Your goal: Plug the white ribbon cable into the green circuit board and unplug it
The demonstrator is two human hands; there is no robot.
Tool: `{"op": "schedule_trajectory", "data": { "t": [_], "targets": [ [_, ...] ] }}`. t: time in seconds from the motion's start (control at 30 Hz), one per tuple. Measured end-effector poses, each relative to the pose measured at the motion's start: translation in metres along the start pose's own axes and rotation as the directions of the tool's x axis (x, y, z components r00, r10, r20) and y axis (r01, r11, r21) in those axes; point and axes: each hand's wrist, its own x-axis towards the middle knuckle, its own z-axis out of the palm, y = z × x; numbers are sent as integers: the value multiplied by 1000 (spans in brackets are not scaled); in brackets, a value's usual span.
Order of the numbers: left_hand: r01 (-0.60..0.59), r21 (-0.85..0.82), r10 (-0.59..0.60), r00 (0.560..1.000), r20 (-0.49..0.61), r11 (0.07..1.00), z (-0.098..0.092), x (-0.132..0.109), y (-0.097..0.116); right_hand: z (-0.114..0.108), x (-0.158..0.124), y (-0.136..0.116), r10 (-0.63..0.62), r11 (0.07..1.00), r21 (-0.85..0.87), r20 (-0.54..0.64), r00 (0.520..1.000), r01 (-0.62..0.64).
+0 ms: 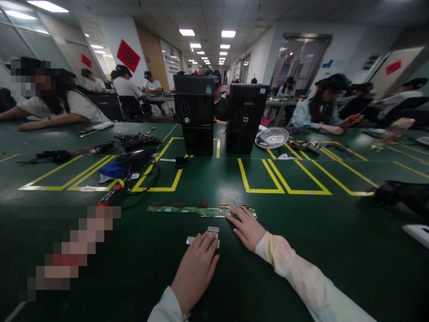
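Observation:
A long narrow green circuit board (187,209) lies flat on the green table in front of me. My right hand (246,229) rests open on the table, its fingertips touching the board's right end. My left hand (196,270) lies flat, fingers together and stretched forward, over a small pale card or plastic piece (191,240). A small grey part (213,229) sits just beyond those fingertips. Neither hand grips anything.
Two black computer towers (194,114) (245,117) stand at mid-table. Cables, a black tool (136,157), a blue cloth (111,170) and a red-handled tool (109,197) lie at the left. A white fan grille (271,137) sits right. Other people sit around the tables.

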Motion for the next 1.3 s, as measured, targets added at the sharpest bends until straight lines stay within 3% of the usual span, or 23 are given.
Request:
{"op": "schedule_trajectory", "data": {
  "t": [0.2, 0.43, 0.73, 1.03, 1.3],
  "targets": [
    [-4, 44, 4, 1000, -11, 999, 7, 19, 14, 0, 1, 2, -16, 1000, 15, 0, 1000, 16],
    [-6, 64, 2, 998, 64, 998, 8, 33, 18, -1, 3, 5, -31, 999, 22, -3, 1000, 31],
    [-5, 39, 7, 1000, -27, 999, 23, 27, 13, -2, 5, 9, -38, 999, 38, 13, 999, 37],
    [46, 48, -47, 998, 38, 998, 16, 30, 18, -3, 4, 8, -42, 998, 44, 7, 999, 42],
    [52, 16, -52, 999, 12, 999, 19, 29, 16, -5, 5, 7, -37, 998, 46, 18, 999, 36]
  ]
}}
